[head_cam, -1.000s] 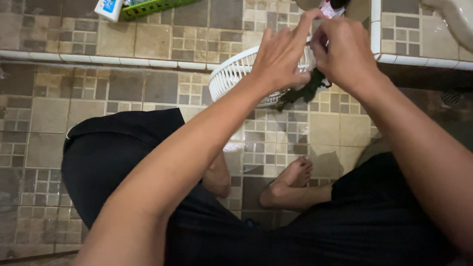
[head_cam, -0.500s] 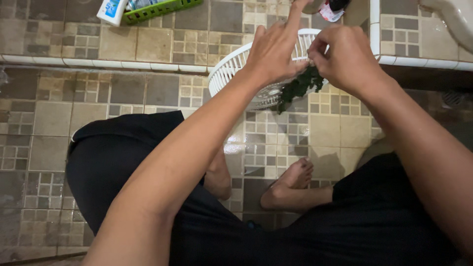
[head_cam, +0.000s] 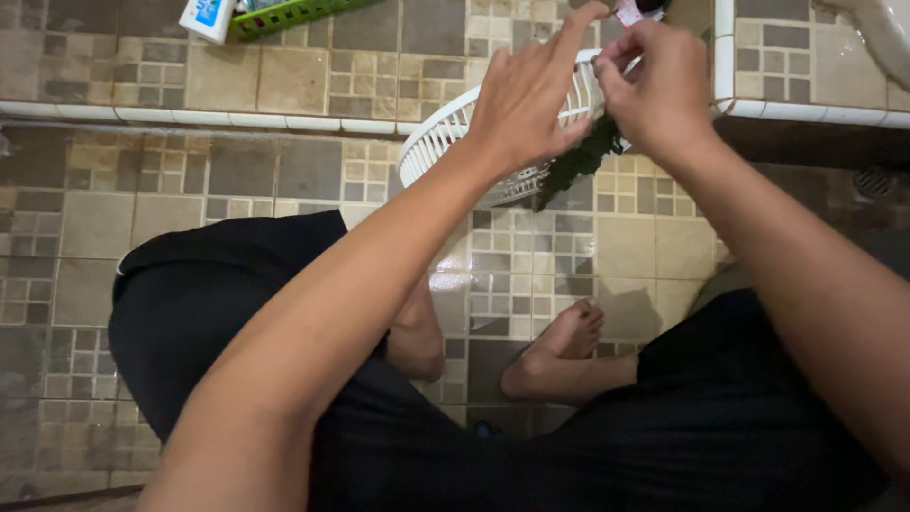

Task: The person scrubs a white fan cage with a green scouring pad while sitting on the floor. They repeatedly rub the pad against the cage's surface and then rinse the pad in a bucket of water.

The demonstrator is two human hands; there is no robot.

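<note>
Dim, soft-edged, glare on wet tiles

White slatted basket; dark green leaves; beige-brown mosaic floor.

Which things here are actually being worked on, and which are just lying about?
In use:
- left hand and right hand, both on the white fan grille
- dark green scrubbing pad, at the grille under the hands

Lying about:
- green basket on the tiled ledge
- white bottle beside it
</note>
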